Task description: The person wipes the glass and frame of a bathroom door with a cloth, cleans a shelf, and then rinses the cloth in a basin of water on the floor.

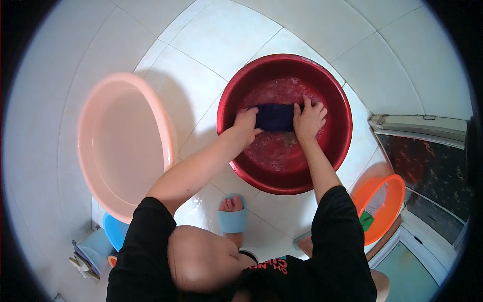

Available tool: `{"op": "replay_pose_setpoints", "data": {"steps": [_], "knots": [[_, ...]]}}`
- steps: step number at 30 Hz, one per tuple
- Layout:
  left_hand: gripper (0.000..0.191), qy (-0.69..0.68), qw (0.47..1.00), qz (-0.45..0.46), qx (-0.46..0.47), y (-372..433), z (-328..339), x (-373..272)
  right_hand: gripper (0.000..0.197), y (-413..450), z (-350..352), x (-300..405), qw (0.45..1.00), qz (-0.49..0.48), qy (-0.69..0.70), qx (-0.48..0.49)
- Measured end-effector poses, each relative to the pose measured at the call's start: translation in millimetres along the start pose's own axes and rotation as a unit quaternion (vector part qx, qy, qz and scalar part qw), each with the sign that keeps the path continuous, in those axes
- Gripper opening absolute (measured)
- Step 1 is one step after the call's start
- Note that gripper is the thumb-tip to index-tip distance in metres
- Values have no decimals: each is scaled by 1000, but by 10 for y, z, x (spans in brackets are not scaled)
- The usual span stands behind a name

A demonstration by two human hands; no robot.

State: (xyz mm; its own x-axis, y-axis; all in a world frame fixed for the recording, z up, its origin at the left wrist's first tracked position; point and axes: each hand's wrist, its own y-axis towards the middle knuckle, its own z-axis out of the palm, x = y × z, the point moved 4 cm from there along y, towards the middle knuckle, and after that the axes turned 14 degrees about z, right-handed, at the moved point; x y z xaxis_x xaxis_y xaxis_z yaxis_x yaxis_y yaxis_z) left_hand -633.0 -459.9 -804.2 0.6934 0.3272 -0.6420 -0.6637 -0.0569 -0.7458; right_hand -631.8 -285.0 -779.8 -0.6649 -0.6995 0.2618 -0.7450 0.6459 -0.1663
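Note:
A dark navy cloth (274, 117) is stretched flat between my hands over a red basin (285, 185) with water (271, 153) in its bottom. Its left end is gripped in my left hand (247, 122), with the fingers curled around the edge. On the other side, my right hand (310, 117) has its thumb along the cloth's right edge, and its other fingers are spread towards the basin's far right. Whether the cloth's underside touches the water is hidden.
Leaning at the left is a large pink basin (166, 113). A blue basin (113, 228) is partly behind my left sleeve. An orange basin (396, 204) at the right holds a green item (366, 221). My slippered foot (232, 215) rests on the white tiled floor (203, 64).

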Motion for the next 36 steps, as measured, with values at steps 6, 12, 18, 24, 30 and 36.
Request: {"op": "replay_pose_setpoints", "data": {"steps": [6,12,18,24,30,36], "knots": [[46,-34,998,51,16,-114,86,-113,45,-206,342,207,947,-310,-65,43],[48,-28,995,92,-5,-167,22,-183,42,-53,209,236,977,-201,-8,-70],[36,-113,989,-49,85,85,146,-214,29,-756,-137,582,890,-213,388,109],[21,-286,917,-148,236,328,106,361,11,-799,-237,651,897,-224,380,-40],[30,-50,998,-12,32,19,113,171,22,46,29,41,995,-82,17,-47],[41,11,999,29,-16,-139,44,-75,51,-307,289,162,932,-338,-126,46]]}}
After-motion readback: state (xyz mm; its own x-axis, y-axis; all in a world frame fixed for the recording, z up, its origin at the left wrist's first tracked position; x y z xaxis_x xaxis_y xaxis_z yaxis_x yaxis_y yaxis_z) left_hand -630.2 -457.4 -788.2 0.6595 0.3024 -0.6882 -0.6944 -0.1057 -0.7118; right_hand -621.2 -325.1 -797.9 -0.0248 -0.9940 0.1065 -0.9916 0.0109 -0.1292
